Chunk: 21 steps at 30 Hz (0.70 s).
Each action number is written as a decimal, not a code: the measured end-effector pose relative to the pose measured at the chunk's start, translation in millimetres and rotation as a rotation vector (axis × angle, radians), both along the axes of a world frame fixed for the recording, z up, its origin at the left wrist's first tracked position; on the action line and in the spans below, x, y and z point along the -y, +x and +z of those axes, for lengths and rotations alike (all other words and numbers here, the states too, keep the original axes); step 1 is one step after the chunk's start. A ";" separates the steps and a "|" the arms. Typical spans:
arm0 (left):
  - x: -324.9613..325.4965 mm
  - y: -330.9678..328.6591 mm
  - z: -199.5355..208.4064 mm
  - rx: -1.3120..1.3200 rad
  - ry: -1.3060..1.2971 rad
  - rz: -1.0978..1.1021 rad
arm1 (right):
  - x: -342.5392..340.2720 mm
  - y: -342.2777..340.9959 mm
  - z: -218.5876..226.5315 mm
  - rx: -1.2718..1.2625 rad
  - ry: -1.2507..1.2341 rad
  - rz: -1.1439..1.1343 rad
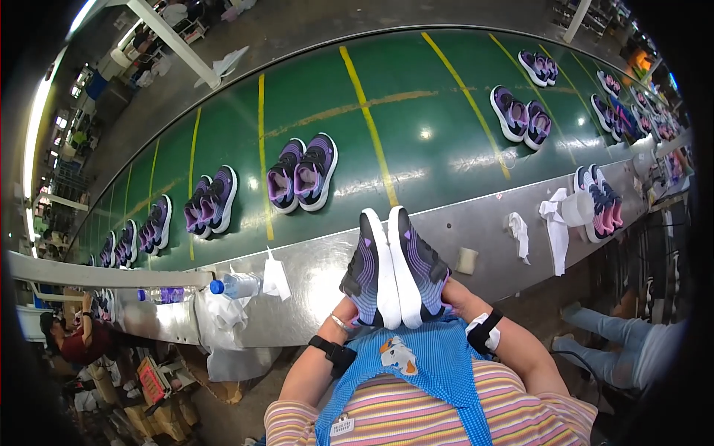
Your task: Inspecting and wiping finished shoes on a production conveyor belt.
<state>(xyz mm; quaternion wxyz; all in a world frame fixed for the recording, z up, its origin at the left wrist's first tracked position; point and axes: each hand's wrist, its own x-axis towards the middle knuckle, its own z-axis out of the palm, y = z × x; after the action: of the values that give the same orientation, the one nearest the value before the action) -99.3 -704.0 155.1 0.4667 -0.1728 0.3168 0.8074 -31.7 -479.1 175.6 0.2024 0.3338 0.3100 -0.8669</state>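
Note:
A pair of black, purple and blue sneakers is held up in front of my chest, over the near edge of the metal ledge. My left hand has hold of the left sneaker at its heel end, and my right hand holds the right sneaker likewise. The toes point away from me. White soles face each other and touch along much of their length. The shoes hide most of my fingers, apparently in or around the shoe openings.
Beyond the metal ledge lies a green conveyor belt with yellow lines and several pairs of sneakers. Bottles, white cloths, a beige block, a cup and pink-lined shoes sit along the ledge. People are at both sides.

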 end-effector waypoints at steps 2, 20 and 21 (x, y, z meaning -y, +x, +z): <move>11.8 8.3 1.5 -0.070 -0.016 -0.005 | 0.3 2.1 -2.2 -0.029 0.009 0.000; -31.9 -30.4 25.7 -0.544 -0.216 -0.054 | 8.6 0.8 -19.2 -0.123 0.048 0.011; -29.8 -29.0 26.7 -0.574 -0.224 -0.057 | 7.9 1.6 -18.8 -0.125 0.051 0.008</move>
<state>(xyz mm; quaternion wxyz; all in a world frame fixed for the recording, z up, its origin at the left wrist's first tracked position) -128.3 -674.3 181.8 0.3585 0.0210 0.5276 0.7698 -30.1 -487.0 156.8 0.1776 0.2826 0.3453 -0.8771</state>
